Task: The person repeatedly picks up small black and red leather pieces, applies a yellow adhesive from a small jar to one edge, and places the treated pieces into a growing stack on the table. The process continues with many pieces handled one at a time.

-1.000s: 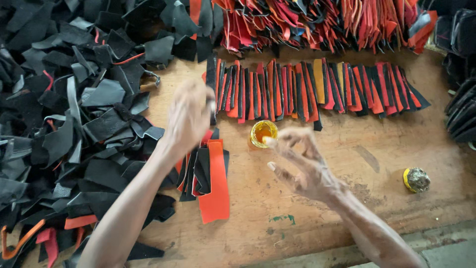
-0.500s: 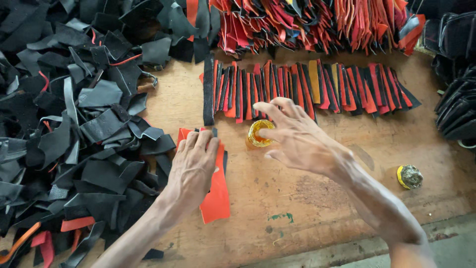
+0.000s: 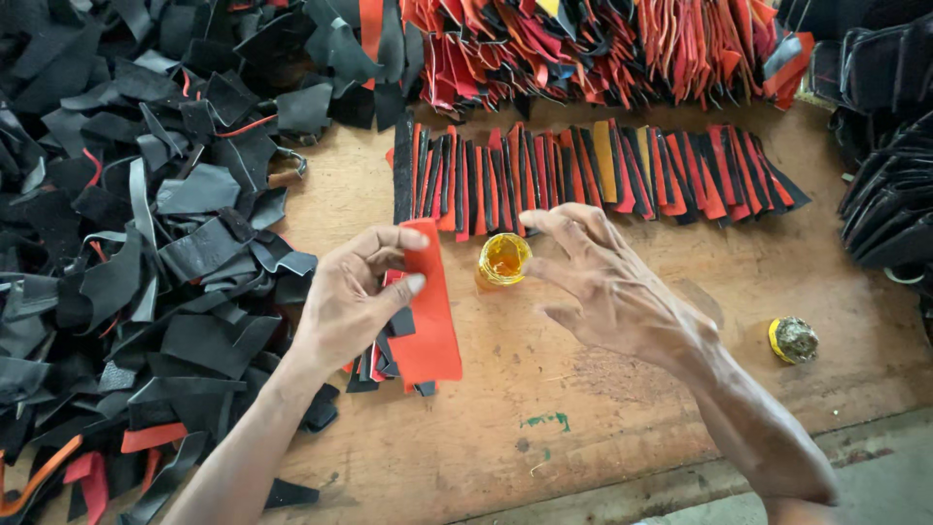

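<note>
The left hand (image 3: 355,297) pinches a red strip (image 3: 431,311) lying on a small stack on the desk (image 3: 583,428). The right hand (image 3: 607,287) hovers with fingers spread, holding nothing, beside the yellow pot (image 3: 503,259).

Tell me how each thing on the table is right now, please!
left hand: pinching the red strip.
right hand: open, fingers spread, holding nothing.
red strip: flat on a small stack, top end held.
small yellow pot: open, amber stuff inside.
yellow lid: off, lying apart.
row of strips: laid side by side, overlapping.
black scraps: heaped loosely.
</note>
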